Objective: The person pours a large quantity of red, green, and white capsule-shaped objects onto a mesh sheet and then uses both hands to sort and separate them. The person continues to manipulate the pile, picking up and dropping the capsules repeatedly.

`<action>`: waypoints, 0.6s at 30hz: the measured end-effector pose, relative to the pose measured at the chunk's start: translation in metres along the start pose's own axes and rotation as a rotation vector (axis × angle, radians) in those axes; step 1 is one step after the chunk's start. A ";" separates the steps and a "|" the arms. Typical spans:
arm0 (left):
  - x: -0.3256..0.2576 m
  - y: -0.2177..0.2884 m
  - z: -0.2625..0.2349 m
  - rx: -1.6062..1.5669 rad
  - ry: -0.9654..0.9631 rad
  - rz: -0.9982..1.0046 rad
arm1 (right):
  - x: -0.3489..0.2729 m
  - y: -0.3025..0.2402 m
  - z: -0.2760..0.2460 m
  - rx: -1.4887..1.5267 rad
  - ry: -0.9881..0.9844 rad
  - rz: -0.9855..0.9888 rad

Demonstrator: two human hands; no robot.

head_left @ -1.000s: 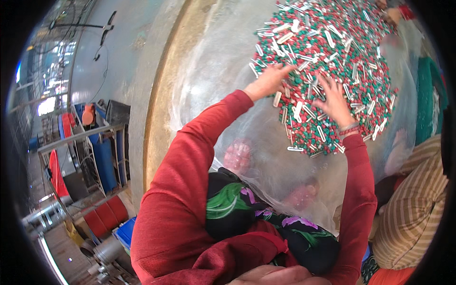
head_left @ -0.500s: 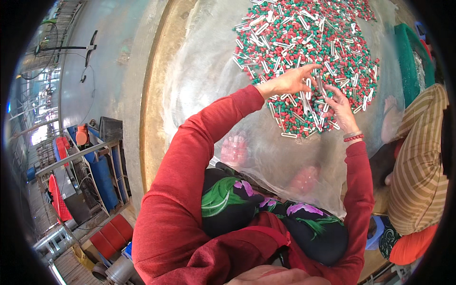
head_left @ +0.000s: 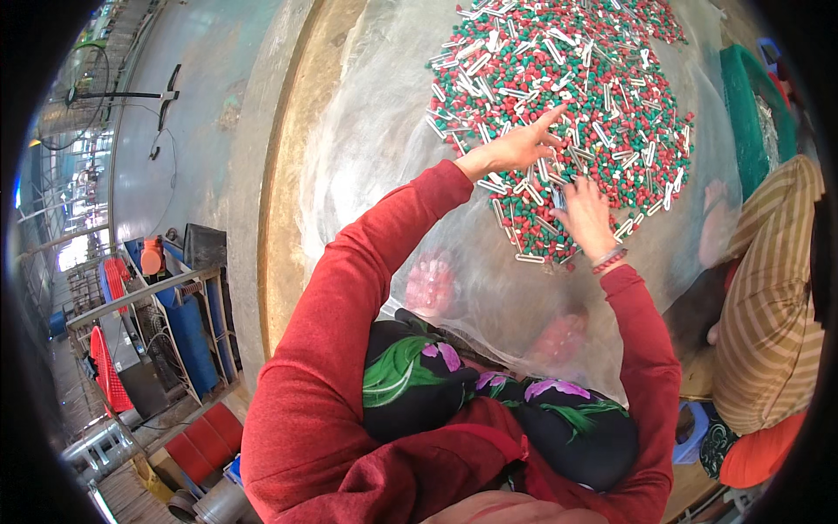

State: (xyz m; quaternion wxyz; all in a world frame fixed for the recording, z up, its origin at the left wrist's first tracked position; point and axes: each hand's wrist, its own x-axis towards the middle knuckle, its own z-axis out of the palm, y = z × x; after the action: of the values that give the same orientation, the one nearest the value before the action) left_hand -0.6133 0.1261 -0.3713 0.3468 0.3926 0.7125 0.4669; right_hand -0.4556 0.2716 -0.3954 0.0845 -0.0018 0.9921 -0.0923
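Note:
A wide pile of small red, green and white pieces is spread before me, with many slim white, loop-shaped strips mixed in. Over its near left part, my left hand reaches with fingers stretched apart and nothing visible in them. My right hand is bent palm down over the near edge of the pile. Its fingers close on a shiny greyish strip, partly hidden by the hand. The fingertips of both hands are a short distance apart.
Under the pile lies a translucent plastic sheet, covering my feet. At right sits a person in striped trousers, near a green basket. A raised ledge runs along the left. Beyond it stands a blue metal frame.
My right hand has moved left and nearer to me, turning palm down. My left hand has shifted slightly left and its fingers have spread. The strips seen between the hands have left that spot.

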 end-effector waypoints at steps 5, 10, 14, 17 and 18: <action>-0.005 -0.009 -0.011 0.047 0.008 0.108 | 0.011 0.008 0.025 0.290 0.117 -0.080; -0.016 -0.010 -0.014 -0.324 -0.083 -0.159 | 0.012 0.030 0.003 1.365 -0.160 0.295; -0.020 -0.013 0.002 -0.014 -0.118 -0.143 | 0.011 0.018 -0.014 1.698 -0.283 0.341; -0.012 0.005 0.011 0.298 -0.197 -0.066 | 0.014 0.018 -0.021 1.722 -0.218 0.304; -0.008 0.004 0.013 0.356 -0.173 -0.017 | 0.014 0.021 -0.019 1.642 -0.117 0.297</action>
State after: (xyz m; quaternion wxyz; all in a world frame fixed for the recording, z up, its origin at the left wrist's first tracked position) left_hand -0.5975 0.1251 -0.3710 0.3360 0.4803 0.7545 0.2951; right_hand -0.4725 0.2957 -0.3834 0.1215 0.1862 0.5936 -0.7734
